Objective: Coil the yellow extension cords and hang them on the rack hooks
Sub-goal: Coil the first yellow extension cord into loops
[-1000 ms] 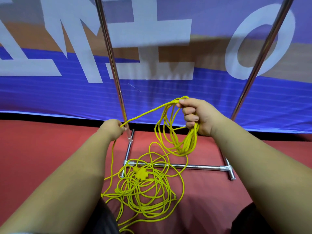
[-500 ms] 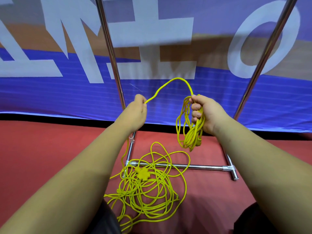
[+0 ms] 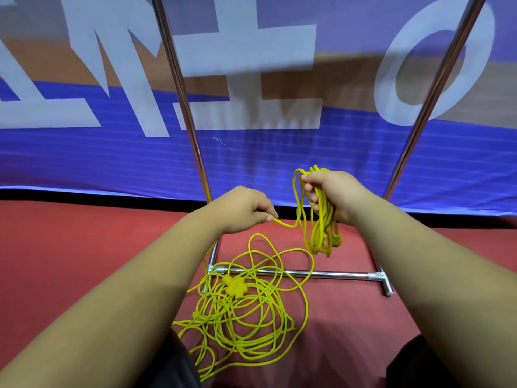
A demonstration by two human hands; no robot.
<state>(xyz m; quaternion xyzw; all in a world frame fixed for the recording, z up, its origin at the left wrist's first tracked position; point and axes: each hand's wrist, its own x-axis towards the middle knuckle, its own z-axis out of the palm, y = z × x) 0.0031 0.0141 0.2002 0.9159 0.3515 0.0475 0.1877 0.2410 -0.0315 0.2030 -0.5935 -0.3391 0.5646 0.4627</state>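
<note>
Left pole and right pole are both running off the top edge. Left hand is covering the left pole's lower stretch; right forearm is hiding the right pole's. Right hand is masking the coil where the fingers are gripping it. Strand is ending inside the left hand's pinch. Pile is lying partly behind a dark knee. Banner lettering is being cropped at the top and left edges
</note>
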